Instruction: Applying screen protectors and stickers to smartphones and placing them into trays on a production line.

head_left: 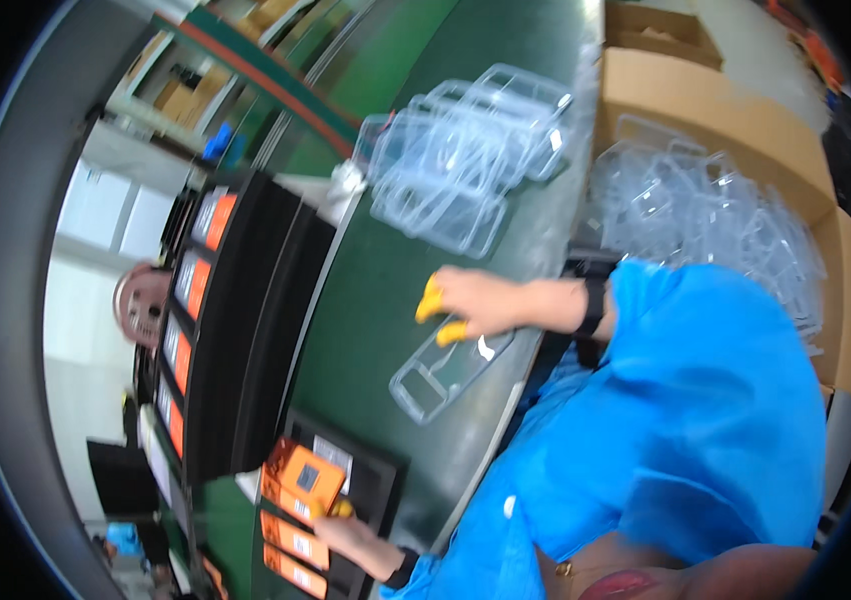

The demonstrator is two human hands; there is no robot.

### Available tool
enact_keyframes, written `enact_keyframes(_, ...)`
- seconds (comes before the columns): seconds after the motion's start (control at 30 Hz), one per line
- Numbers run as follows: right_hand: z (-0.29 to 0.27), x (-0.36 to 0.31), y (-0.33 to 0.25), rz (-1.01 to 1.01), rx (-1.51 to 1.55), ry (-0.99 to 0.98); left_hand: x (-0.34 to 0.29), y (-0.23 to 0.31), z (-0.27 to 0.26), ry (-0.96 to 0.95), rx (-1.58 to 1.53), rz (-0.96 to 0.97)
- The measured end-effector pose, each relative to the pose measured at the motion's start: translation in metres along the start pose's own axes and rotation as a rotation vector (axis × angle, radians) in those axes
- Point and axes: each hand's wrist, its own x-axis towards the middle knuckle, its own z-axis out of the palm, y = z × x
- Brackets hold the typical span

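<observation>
My right hand (477, 303), with yellow finger cots on its fingertips, closes on the near end of a clear plastic blister shell (428, 388). This long shell lies tilted over the green work surface (365, 290). Lower left, my left hand (353, 537) also wears yellow finger cots; its fingers are closed at the edge of an orange flat box (307, 478) with a dark square on it. That box is held over a black tray (373, 480) where several orange-and-white boxes (295, 540) lie in a row. Part of the left fingers is hidden.
A loose pile of clear shells (465, 150) lies farther up the green surface. More shells fill a cardboard box (715, 90) at the right. A black sloped rack (255, 330) with orange-and-white labels stands along the far left side. A green-and-red beam (255, 75) crosses behind.
</observation>
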Motion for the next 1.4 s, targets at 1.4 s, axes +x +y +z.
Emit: enact_keyframes(1.4, -0.003, 0.009, -0.053, -0.099, -0.137, 0.019, -0.072, -0.009, 0.105, -0.806, 0.371, 0.372)
